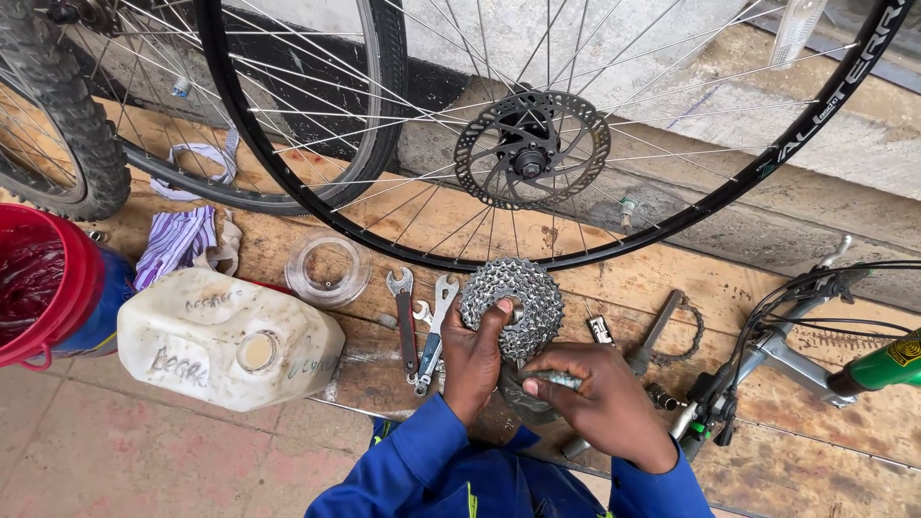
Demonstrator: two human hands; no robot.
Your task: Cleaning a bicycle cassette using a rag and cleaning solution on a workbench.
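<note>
a worn wooden bench [614,278] runs along a rough concrete wall, with reddish paving on the near side. a bare bicycle wheel [537,144] with a disc rotor leans against the wall at the far side, and a tyred wheel [67,144] stands at the far left.

near the middle of the bench, the left hand [475,360] grips a silver cassette of sprockets [513,307] from its near-left side, the thumb pressed on the toothed face and the fingers curled behind it. the cassette stands tilted up on its edge, just far of both hands. the right hand [600,403] sits just near and right of the cassette, fingers closed around a small grey tool [552,381] whose tip points left toward the left hand; what lies under it is hidden.

just left of the left hand lie two spanners [422,331]. further left are a clear plastic disc [329,269], a grimy white jerrycan [230,336] on its side, a striped rag [177,245] and a red bucket [43,288]. to the right lie a chain whip [667,331] and part of a bicycle frame [796,355] with cables.
</note>
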